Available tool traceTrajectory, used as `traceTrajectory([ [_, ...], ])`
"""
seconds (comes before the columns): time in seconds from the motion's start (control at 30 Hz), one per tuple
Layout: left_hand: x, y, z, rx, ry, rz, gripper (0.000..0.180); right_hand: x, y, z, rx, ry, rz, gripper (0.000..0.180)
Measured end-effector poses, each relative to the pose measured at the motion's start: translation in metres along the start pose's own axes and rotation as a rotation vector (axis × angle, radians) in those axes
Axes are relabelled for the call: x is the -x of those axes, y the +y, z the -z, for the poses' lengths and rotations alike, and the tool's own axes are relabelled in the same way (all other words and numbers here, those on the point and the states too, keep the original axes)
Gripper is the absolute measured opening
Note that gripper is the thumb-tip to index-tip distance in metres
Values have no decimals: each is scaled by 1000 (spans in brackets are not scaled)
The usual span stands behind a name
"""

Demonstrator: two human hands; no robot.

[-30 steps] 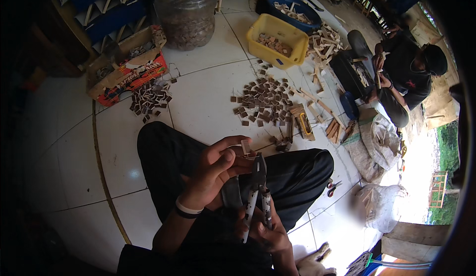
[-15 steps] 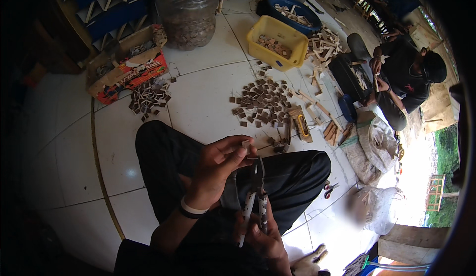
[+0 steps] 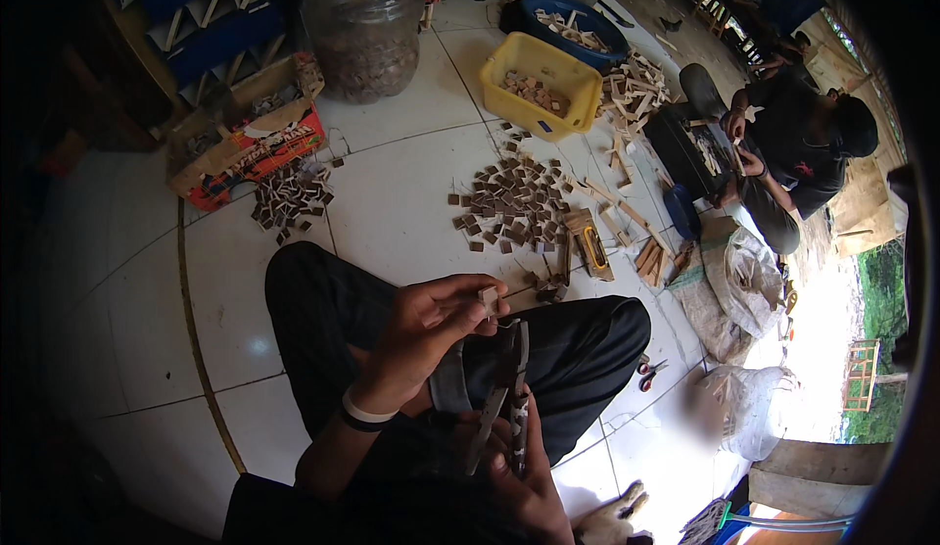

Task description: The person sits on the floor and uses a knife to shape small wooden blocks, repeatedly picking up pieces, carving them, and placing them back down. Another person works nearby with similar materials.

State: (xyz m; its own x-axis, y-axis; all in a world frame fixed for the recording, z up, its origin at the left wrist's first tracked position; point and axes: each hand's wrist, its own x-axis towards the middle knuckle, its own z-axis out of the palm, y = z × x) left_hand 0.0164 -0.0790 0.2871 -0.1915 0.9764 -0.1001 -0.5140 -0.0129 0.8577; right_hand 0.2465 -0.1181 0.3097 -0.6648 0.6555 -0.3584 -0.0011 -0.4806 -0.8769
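Observation:
My left hand pinches a small, pale, squarish chip between thumb and fingers, above my crossed legs. A thin strand shows just below the chip. My right hand is wrapped round the worn, white-flecked handles of a pair of metal snips. The snips point upward, with their tips just below and right of the left fingers, apart from the chip. Part of the right hand lies in shadow. On the tiles beyond my knees spreads a pile of small brown square chips.
Farther left, another chip pile lies by an open red carton. Behind stand a large clear plastic container, a yellow tub and a blue basin. Scissors lie right of my knee. A co-worker sits at right.
The snips have turned and their tips have moved right, away from the chip. More of the chip's face shows in my left hand. The co-worker's hands have shifted slightly.

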Motion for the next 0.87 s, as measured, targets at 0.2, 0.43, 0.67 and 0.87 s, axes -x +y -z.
traceTrajectory([
  [0.2,4,4,-1,-89,-17,-129,34,-4,-9,4,-50,26,32,88],
  [0.43,8,1,-10,-202,-68,-232,37,-10,-14,5,-59,0,51,89],
  [0.67,9,-1,-14,-231,-70,-309,36,-9,-13,7,-68,-18,26,89],
  [0.87,8,0,-16,-281,-68,-365,32,-7,-9,12,-77,-33,32,89],
])
